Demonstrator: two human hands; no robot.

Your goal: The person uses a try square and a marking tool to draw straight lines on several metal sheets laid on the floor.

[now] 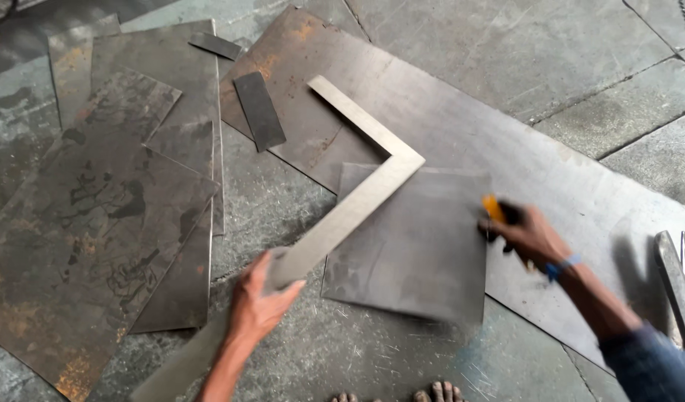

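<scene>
Low in the frame, the left hand (259, 304) had its fingers wrapped over the long leg of a steel framing square (357, 201), pressing it down. That leg ran diagonally up and to the right along the left edge of a small grey metal sheet (413, 242), with the corner of the square at the sheet's upper left and the short leg running on toward the upper left. At the sheet's right edge the right hand (525, 232), blurred, pinched a yellow-tipped marking tool (493, 208); that hand was nearer the sheet's bare face. Underneath lay a large rusty plate (506, 141). Stacked dark plates (111, 208) filled the left, well apart, and a loose strip (259, 110) lay above.
</scene>
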